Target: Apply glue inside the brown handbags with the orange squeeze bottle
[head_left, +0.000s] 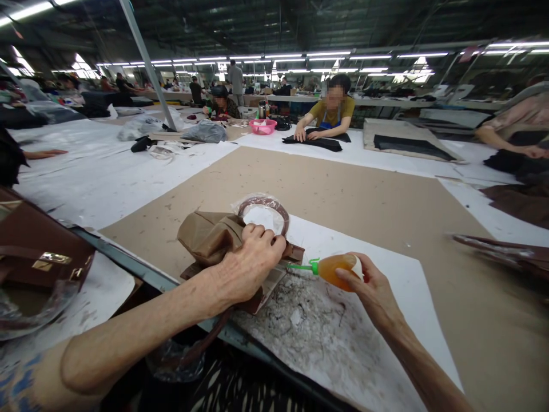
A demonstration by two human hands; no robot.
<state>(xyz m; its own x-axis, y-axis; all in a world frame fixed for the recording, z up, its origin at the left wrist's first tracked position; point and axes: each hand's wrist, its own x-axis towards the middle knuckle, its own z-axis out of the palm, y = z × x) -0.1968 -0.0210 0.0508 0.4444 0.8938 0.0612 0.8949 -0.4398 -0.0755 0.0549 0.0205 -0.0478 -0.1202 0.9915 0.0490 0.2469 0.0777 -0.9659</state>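
Observation:
A brown handbag (210, 233) lies on the table's near edge, its soft tan lining pushed out. One plastic-wrapped handle (281, 212) arches up behind my left hand (255, 260), and another hangs below the edge. The left fingers are curled over the bag's edge, gripping it; their tips are hidden. In my right hand (364, 280) is a squeeze bottle (332, 270) of amber liquid with a green nozzle, held on its side. The nozzle tip points left, close to the bag's edge by the left hand; whether it touches cannot be seen.
Under the work lies a stained white sheet (317, 332) on brown board (343, 189). Another brown handbag (43, 246) stands at left; a blurred brown piece (501, 249) is at right. Across the table a person (330, 111) handles black pieces, near a pink basin (262, 127).

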